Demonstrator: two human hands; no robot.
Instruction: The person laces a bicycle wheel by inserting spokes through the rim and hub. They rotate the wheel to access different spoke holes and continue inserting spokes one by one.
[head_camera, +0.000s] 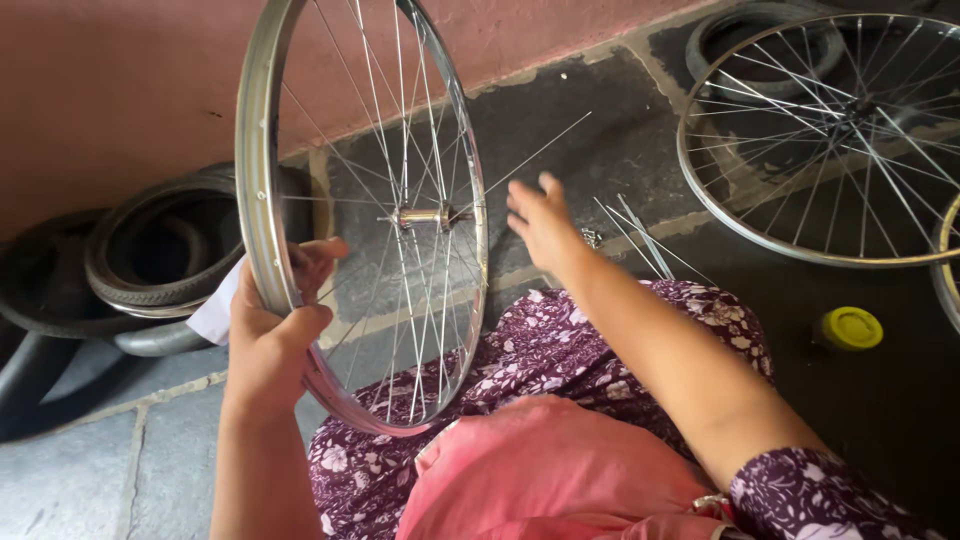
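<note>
Left hand (272, 325) grips upright wheel rim (262, 180).

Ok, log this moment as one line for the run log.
left hand: grips wheel rim, upright on lap | right hand: open, by spokes on floor | nearby: tyres, second wheel, yellow lid

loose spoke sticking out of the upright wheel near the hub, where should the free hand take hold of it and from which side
Probably the bare outer stretch of the loose spoke, pinched from the right of the wheel, where the right hand hangs open. That end juts clear of the rim toward the wall; the inner end is crowded among laced spokes at the hub. The left hand grips the rim.
</note>
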